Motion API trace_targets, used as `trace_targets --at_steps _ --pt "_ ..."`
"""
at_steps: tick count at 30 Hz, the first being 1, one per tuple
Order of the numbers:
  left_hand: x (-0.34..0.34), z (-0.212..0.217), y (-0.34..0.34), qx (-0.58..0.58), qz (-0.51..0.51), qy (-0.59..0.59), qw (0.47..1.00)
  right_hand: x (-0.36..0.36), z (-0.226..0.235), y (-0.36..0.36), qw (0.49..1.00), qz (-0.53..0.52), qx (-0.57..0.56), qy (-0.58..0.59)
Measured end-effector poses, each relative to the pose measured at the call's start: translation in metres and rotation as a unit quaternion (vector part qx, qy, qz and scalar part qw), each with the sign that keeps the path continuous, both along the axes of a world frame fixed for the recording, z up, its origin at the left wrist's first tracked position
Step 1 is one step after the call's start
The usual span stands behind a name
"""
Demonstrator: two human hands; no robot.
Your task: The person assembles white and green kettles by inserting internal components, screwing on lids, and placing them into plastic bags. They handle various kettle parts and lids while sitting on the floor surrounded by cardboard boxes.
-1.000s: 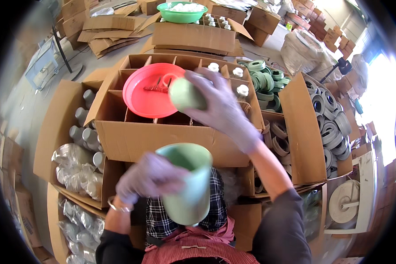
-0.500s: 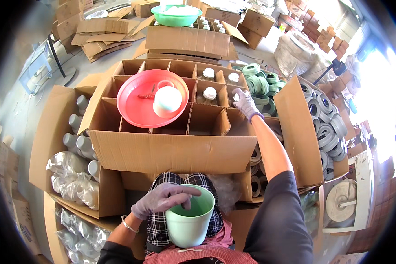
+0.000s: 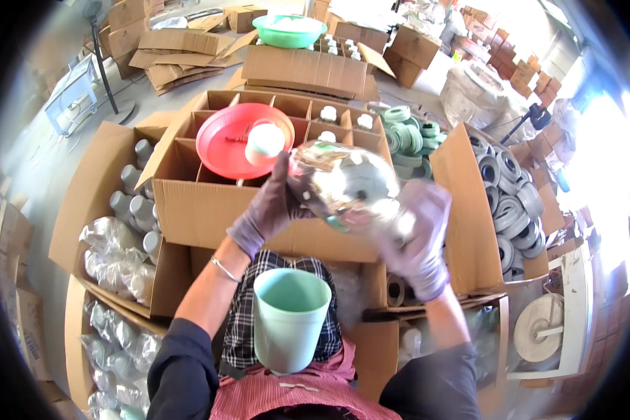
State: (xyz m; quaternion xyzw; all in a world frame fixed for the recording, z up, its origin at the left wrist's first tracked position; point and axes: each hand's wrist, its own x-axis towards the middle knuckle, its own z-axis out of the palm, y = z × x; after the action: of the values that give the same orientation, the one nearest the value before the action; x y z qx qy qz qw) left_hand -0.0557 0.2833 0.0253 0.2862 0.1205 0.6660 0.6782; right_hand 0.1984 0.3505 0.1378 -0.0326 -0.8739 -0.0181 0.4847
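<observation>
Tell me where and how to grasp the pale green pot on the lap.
Pinch the pale green pot at the right side of its rim, probably best from above: it stands open end up, the rim looks thin, and nothing covers that side.

No wording is clear enough to read: dark print stands on the side of a brown carton (image 3: 31, 325) near the left edge, and fainter marks on the stacked cartons (image 3: 127, 14) at upper left, all small or blurred.
</observation>
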Motion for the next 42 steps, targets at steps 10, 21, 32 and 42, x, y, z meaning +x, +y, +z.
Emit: trace_targets --at_steps 10,21,32,42 --pt "-0.003 0.038 -0.076 -0.018 0.230 0.530 0.816 0.042 -0.144 -0.099 0.843 0.075 -0.532 -0.037" --pt "0.042 -0.110 -0.321 -0.331 0.339 0.327 0.818 0.099 -0.226 -0.210 0.849 0.183 -0.465 -0.168" --pt "0.061 -0.138 -0.271 -0.263 0.168 0.213 0.926 -0.016 -0.105 -0.126 0.811 0.381 -0.415 -0.158" --pt "0.038 -0.123 -0.258 -0.296 0.251 0.162 0.907 -0.024 -0.063 -0.124 0.829 0.338 -0.421 -0.146"
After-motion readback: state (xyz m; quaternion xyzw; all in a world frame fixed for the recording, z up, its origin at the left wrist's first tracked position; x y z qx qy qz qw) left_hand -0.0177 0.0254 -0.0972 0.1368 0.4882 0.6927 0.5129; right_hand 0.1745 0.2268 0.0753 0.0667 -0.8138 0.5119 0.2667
